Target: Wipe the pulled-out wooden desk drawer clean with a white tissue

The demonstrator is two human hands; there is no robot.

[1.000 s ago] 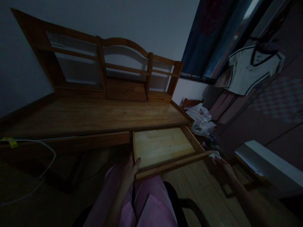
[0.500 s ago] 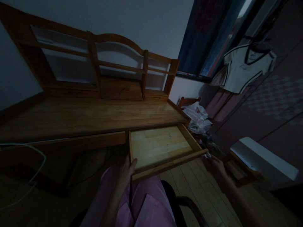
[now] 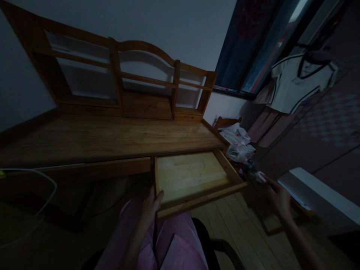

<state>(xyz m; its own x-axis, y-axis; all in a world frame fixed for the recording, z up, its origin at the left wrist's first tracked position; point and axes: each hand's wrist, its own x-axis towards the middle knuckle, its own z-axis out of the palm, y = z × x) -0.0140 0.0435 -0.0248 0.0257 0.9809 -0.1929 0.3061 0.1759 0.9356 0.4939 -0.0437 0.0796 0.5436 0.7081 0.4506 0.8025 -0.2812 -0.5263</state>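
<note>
A shallow wooden drawer (image 3: 194, 174) is pulled out from under the wooden desk (image 3: 135, 133), above my lap, with nothing lying in it. My left hand (image 3: 152, 206) grips its left side wall near the front corner, the thumb over the top edge inside. My right hand (image 3: 277, 193) is in the air to the right of the drawer, apart from it. Between its fingertips is a crumpled white tissue (image 3: 261, 177); the dim light blurs its details.
Behind the desktop stands a shelf unit (image 3: 146, 80). White plastic bags (image 3: 236, 135) sit on a chair right of the desk. A white box-like object (image 3: 323, 193) rests on a low stand at right. A white cable (image 3: 47, 180) loops at left. A shirt (image 3: 298, 80) hangs at upper right.
My right hand has moved right, off the drawer's front right corner, carrying the tissue. My left hand stays on the drawer's left side. The view has shifted slightly.
</note>
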